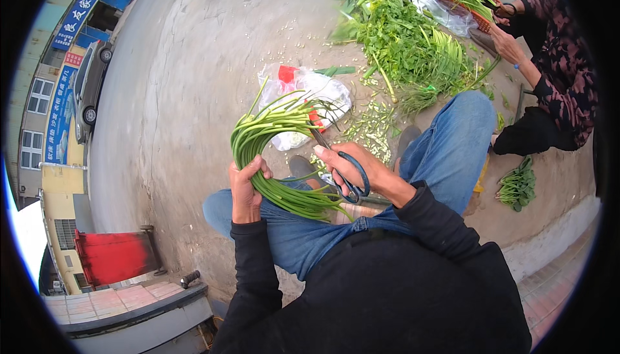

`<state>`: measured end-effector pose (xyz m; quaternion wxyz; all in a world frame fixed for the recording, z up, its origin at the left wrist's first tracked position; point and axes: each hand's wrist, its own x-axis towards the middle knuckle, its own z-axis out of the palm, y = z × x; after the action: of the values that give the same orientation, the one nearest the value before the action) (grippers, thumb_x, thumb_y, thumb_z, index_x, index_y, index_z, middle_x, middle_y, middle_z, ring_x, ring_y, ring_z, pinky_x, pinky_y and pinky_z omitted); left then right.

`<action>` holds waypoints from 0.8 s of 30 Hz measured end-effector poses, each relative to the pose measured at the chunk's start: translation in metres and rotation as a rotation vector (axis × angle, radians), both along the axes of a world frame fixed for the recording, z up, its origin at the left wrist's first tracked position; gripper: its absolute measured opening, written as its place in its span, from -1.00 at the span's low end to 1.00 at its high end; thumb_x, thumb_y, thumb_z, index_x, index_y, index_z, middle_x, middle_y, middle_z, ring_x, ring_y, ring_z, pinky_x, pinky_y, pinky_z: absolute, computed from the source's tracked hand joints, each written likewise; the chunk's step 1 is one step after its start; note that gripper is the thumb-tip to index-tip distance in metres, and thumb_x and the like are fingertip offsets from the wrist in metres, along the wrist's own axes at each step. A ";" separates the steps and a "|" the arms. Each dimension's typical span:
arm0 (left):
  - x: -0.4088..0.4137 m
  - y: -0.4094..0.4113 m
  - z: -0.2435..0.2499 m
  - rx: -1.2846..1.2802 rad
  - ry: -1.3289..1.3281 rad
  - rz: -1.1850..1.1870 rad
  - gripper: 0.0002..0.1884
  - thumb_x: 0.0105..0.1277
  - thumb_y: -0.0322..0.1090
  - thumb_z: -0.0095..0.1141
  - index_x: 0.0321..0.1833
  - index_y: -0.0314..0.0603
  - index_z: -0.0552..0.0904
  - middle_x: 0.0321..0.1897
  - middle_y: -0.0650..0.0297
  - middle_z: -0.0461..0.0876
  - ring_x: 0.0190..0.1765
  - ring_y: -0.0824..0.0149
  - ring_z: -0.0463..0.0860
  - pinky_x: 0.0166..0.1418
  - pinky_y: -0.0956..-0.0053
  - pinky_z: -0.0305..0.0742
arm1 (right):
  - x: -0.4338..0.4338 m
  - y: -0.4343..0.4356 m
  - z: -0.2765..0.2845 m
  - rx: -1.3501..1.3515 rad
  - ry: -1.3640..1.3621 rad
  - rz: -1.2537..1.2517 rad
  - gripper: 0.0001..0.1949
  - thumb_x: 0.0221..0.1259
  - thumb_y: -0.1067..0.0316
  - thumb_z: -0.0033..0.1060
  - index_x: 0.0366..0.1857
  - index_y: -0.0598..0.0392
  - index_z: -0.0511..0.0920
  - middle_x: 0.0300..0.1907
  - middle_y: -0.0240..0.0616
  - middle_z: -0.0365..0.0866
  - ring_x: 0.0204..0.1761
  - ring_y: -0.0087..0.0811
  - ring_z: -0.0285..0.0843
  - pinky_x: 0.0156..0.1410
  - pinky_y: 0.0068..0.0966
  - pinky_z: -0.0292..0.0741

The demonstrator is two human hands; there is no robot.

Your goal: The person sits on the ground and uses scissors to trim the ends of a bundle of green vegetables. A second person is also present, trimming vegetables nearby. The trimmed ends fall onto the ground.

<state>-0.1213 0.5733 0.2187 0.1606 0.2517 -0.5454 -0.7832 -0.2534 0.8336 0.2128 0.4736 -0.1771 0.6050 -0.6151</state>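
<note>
A thick bundle of garlic scapes (242,143) bends in a curve above my lap, gripped near its middle by my left hand (249,184). My right hand (356,170) holds a pair of scissors (357,191) by its dark blue handles. The scissor blades point up and to the left, among the stem ends at the bundle's upper right. Whether the blades are open or closed on a stem cannot be made out. Beyond the bundle, a white plastic bag (334,93) with red patches lies on the ground. Small cut pieces (370,126) are scattered beside it.
A large heap of leafy greens (402,34) lies ahead on the concrete. At the right, another person's hand (511,46) is near an orange basket (484,23) with long green stalks. A small leafy bunch (518,184) lies right of my knee. A red bin (116,257) stands left.
</note>
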 end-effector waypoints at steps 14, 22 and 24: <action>0.013 -0.010 -0.012 -0.084 0.057 -0.145 -0.58 0.33 -0.37 0.42 0.16 -0.41 0.60 -0.46 0.17 0.60 -0.50 0.27 0.59 -0.29 0.29 0.58 | 0.009 0.002 0.005 -0.003 0.248 -0.051 -0.36 0.67 -0.20 0.09 -0.45 0.26 0.55 -0.57 -0.09 0.67 -0.63 -0.30 0.68 -0.46 -0.31 0.55; 0.021 -0.017 -0.023 -0.002 0.099 -0.132 -0.50 0.30 -0.34 0.45 0.24 -0.35 0.57 -0.46 0.19 0.58 -0.48 0.26 0.59 -0.25 0.26 0.60 | 0.023 0.001 -0.005 -0.011 0.429 -0.248 -0.48 0.66 -0.04 0.19 -0.43 0.23 0.55 -0.57 -0.02 0.61 -0.48 -0.10 0.69 -0.30 -0.15 0.52; 0.024 -0.020 -0.025 -0.016 0.121 -0.142 -0.47 0.28 -0.33 0.46 0.26 -0.33 0.56 -0.45 0.19 0.58 -0.47 0.26 0.59 -0.24 0.25 0.60 | 0.024 0.004 -0.004 0.033 0.362 -0.240 -0.48 0.65 -0.05 0.20 -0.41 0.23 0.56 -0.56 -0.02 0.62 -0.45 -0.10 0.71 -0.27 -0.15 0.53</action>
<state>-0.0974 0.5533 0.1933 0.1395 0.1632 -0.5575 -0.8019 -0.2294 0.8372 0.2092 0.2834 -0.2038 0.7070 -0.6151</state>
